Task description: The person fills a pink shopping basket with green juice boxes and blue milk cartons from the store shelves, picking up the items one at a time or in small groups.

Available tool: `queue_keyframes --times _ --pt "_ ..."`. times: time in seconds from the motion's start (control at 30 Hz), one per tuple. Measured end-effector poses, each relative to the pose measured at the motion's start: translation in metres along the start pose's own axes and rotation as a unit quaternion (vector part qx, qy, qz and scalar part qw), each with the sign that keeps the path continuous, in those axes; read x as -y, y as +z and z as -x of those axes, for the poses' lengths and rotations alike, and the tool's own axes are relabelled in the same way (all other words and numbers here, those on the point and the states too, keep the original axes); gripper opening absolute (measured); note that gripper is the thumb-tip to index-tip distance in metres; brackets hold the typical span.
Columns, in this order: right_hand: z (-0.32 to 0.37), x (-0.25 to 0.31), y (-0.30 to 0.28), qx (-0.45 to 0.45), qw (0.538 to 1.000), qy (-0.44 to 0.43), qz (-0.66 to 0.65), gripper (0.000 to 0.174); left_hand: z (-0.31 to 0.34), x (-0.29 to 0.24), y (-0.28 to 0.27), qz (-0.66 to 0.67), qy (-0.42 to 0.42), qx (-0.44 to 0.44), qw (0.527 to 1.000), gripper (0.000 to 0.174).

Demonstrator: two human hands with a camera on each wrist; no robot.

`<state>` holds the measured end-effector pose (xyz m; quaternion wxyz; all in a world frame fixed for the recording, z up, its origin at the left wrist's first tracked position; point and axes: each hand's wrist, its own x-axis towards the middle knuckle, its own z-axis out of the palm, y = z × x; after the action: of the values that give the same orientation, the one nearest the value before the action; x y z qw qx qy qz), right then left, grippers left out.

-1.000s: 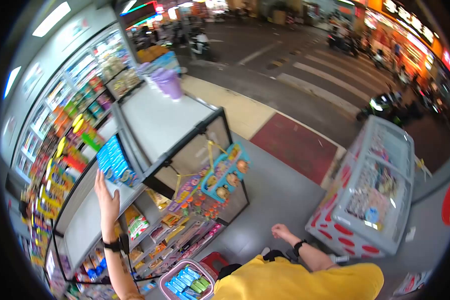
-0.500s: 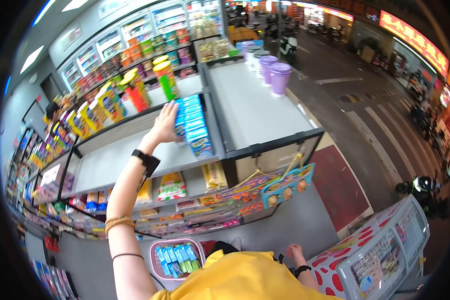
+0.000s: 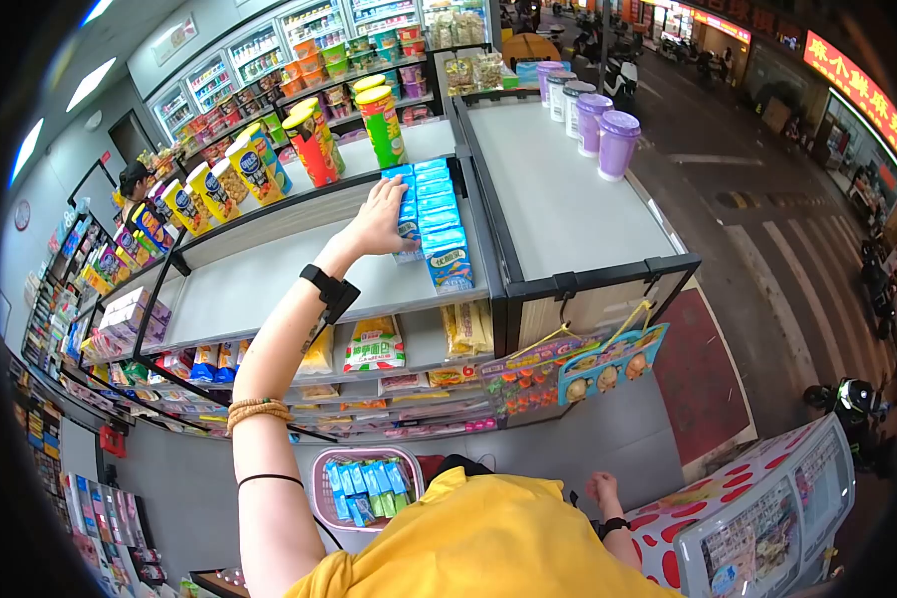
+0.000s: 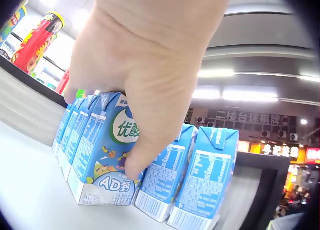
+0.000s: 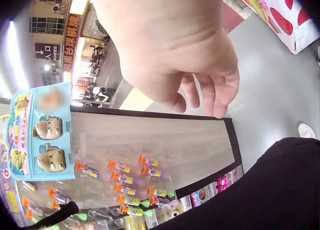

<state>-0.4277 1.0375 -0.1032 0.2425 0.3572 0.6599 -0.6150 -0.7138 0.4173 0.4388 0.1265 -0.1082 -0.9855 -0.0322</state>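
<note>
Blue drink cartons stand upright in rows at the right end of a grey shelf top. My left hand rests on the left row, its fingers stretched over the carton tops. In the left wrist view, the thumb lies against the front carton, while the palm hides part of the tops. Low at my right side hangs my right hand, fingers loosely bent around nothing. In the right wrist view it shows in front of the shelf's end panel.
Snack canisters line the shelf's back. Purple cups stand on the neighbouring counter. Hanging toy packs jut from the end panel. A pink basket of blue and green packs sits below, and a freezer stands at right.
My view has swung left and levelled toward the shelves. The left hand has gone from the cartons' near end to lying over the left row. The right hand stays low at my side.
</note>
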Motion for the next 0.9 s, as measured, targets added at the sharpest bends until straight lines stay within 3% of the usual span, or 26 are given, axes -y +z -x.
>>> queue_keyframes --times 0.27,0.37,0.6,0.73,0.8,0.9 --pt "0.017 0.032 0.013 0.053 0.997 -0.053 -0.009 0.024 0.031 -0.035 -0.021 0.016 0.029 -0.075 0.997 0.089" --pt "0.062 0.093 0.027 0.116 0.992 -0.054 0.000 0.026 0.047 -0.042 -0.021 0.056 -0.017 -0.050 0.997 0.081" --pt "0.159 0.217 0.071 0.287 0.941 -0.163 0.078 0.031 0.110 -0.067 -0.047 0.066 -0.016 -0.200 0.978 0.074" --pt "0.253 0.280 0.105 0.422 0.839 -0.329 0.098 0.042 0.161 -0.104 -0.093 0.070 -0.041 -0.205 0.975 0.074" --pt "0.301 0.314 0.116 0.430 0.777 -0.426 0.172 0.054 0.188 -0.140 -0.120 0.099 -0.036 -0.169 0.980 0.067" --pt "0.366 0.354 0.135 0.336 0.677 -0.613 0.230 0.082 0.217 -0.179 -0.130 0.189 -0.015 -0.086 0.978 0.062"
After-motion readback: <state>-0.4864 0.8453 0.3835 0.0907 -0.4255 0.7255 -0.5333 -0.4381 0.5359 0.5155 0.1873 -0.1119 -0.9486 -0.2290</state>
